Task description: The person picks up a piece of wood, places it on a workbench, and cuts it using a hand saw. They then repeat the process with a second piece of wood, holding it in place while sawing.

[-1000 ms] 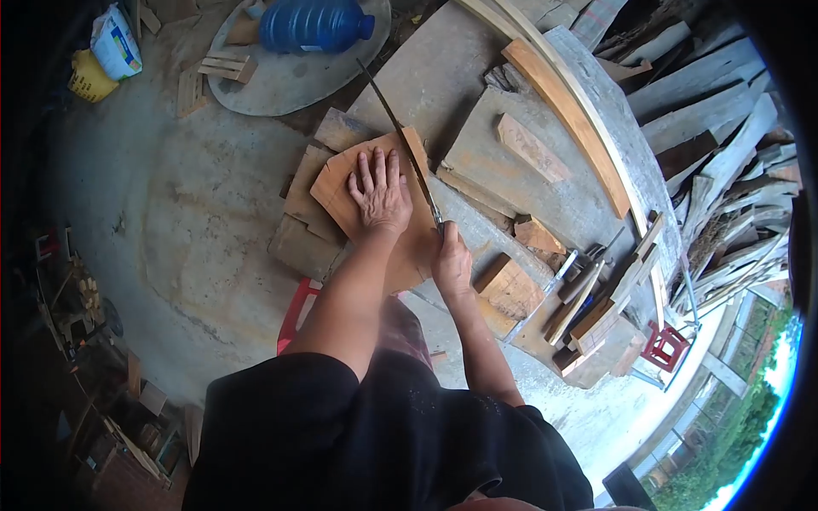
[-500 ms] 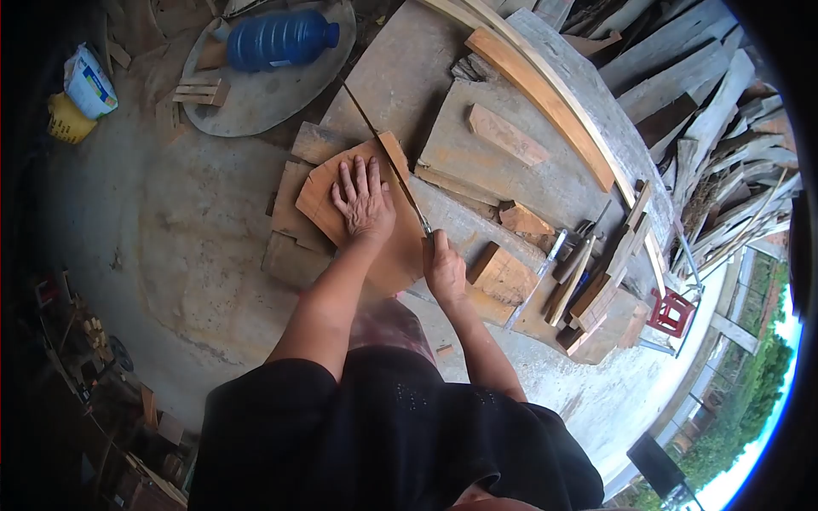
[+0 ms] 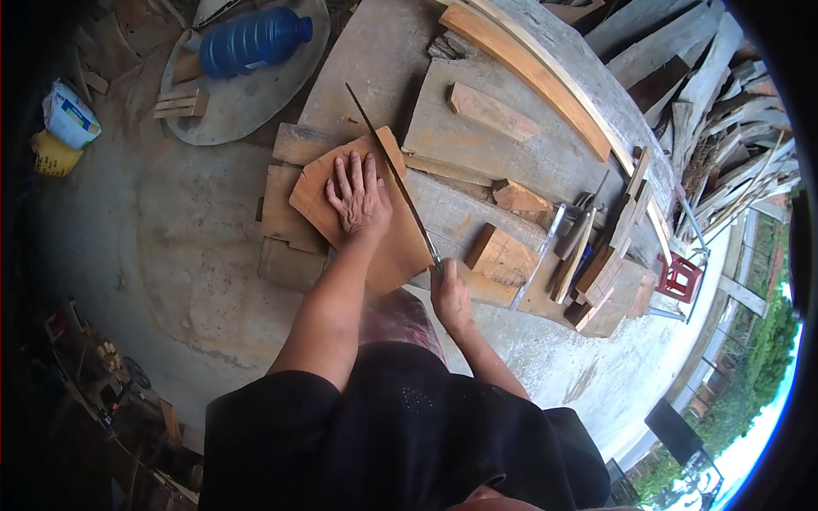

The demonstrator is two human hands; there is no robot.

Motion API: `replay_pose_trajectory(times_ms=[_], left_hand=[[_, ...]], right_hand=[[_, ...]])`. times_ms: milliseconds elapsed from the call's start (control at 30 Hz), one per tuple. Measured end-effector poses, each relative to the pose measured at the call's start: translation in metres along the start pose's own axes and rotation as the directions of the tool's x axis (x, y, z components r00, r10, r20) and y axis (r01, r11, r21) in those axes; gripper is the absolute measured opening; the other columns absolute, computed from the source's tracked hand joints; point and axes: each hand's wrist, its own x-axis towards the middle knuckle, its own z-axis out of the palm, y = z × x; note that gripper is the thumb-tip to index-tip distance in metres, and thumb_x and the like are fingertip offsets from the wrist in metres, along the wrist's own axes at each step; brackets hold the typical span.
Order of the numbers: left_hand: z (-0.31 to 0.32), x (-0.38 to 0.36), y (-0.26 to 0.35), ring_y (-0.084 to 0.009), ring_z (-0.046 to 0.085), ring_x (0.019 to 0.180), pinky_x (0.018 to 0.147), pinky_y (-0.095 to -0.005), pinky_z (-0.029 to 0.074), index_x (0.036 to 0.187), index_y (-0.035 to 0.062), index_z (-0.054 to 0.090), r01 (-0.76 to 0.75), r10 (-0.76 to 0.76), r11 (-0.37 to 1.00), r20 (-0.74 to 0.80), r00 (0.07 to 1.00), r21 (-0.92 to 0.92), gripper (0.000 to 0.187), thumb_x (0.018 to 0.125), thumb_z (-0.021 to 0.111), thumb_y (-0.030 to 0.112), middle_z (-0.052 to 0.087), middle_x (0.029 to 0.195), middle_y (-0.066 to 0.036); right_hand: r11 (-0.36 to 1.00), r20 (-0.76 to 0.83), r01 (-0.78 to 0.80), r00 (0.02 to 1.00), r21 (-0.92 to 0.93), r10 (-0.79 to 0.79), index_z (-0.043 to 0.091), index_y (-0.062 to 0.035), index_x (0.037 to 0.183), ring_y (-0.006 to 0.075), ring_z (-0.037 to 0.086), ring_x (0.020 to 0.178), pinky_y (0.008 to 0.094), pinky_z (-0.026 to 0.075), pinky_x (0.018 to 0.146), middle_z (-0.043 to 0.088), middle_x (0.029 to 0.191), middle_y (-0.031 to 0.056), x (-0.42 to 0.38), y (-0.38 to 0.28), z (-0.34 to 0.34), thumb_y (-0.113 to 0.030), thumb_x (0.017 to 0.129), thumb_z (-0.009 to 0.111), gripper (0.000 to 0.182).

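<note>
My left hand (image 3: 362,200) lies flat with fingers spread on a reddish-brown wooden board (image 3: 394,254), pressing on its top. My right hand (image 3: 450,296) is wrapped around the handle of a handsaw (image 3: 400,181). Its long, thin blade runs diagonally across the board near its right edge, with a narrow strip of wood on the far side of it. The blade's tip sticks out beyond the board's upper edge. Most of the handle is hidden in my fist. Under the board are other wood pieces (image 3: 285,209).
Right of the saw, a wood block (image 3: 504,254), a metal ruler (image 3: 538,257) and wooden-handled tools (image 3: 573,255) lie on the bench. A curved plank (image 3: 532,77) spans the back. A blue bottle (image 3: 254,43) rests on a round slab at upper left. A red stool (image 3: 679,277) stands at right.
My right hand has drawn the saw back toward my body along the board. My left hand stays flat on the board. The whole view has shifted slightly.
</note>
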Motion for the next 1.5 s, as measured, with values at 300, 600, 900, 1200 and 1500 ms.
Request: replay_pose_trajectory(times_ms=[300, 600, 900, 1200, 1500], left_hand=[[-0.003, 0.002, 0.002, -0.0333, 0.014, 0.146, 0.110, -0.0556, 0.013, 0.145, 0.0180, 0.037, 0.004, -0.004, 1.000, -0.013, 1.000, 0.031, 0.054, 0.093, 0.049, 0.029, 0.024, 0.157, -0.007], [-0.003, 0.001, -0.004, -0.0304, 0.018, 0.145, 0.111, -0.0524, 0.013, 0.145, 0.0189, 0.038, -0.014, 0.011, 0.999, -0.090, 0.996, -0.033, 0.050, 0.096, 0.045, 0.027, 0.029, 0.154, -0.006], [-0.061, -0.050, -0.077, -0.0328, 0.032, 0.135, 0.104, -0.0495, 0.028, 0.143, 0.0114, 0.039, 0.323, -0.339, 0.927, -0.057, 0.939, -0.189, 0.079, 0.080, 0.069, 0.050, 0.039, 0.143, -0.015], [-0.035, -0.026, -0.106, -0.0177, 0.059, 0.101, 0.090, -0.0324, 0.047, 0.121, -0.0035, 0.052, 0.459, -0.329, 0.071, 0.414, 0.849, -0.885, 0.052, 0.085, 0.073, 0.027, 0.062, 0.114, -0.008], [-0.110, -0.008, -0.047, -0.0204, 0.060, 0.103, 0.092, -0.0346, 0.045, 0.117, 0.0025, 0.052, 0.216, -0.429, 0.046, 0.176, 0.886, -0.975, 0.032, 0.090, 0.066, 0.011, 0.062, 0.115, -0.010]], right_hand=[[0.978, -0.097, 0.204, 0.973, -0.047, -0.208, 0.042, -0.0055, 0.097, 0.0475, 0.060, 0.075, 0.0548, 0.047, 0.063, 0.061, 0.085, 0.0257, 0.087, -0.040, 0.017, -0.018, 0.096, 0.053, 0.016], [1.000, -0.155, 0.010, 0.988, -0.003, -0.011, 0.051, -0.0054, 0.103, 0.0444, 0.060, 0.067, 0.0474, 0.047, 0.056, 0.060, 0.074, 0.0210, -0.151, 0.083, -0.017, -0.009, 0.089, 0.063, 0.018], [0.965, -0.336, -0.186, 0.910, 0.188, 0.241, 0.052, -0.0041, 0.105, 0.0294, 0.060, 0.055, 0.0386, 0.045, 0.052, 0.055, 0.065, 0.0137, -0.217, 0.116, -0.046, -0.015, 0.094, 0.058, 0.017], [0.936, -0.364, -0.079, 0.908, 0.342, 0.209, 0.054, -0.0044, 0.105, 0.0257, 0.056, 0.053, 0.0370, 0.044, 0.053, 0.053, 0.064, 0.0122, -0.202, 0.109, -0.041, -0.019, 0.094, 0.058, 0.019], [0.930, -0.375, -0.030, 0.910, 0.368, 0.178, 0.055, -0.0044, 0.103, 0.0237, 0.053, 0.051, 0.0361, 0.042, 0.052, 0.050, 0.060, 0.0116, -0.213, 0.136, -0.035, -0.020, 0.093, 0.061, 0.019]])
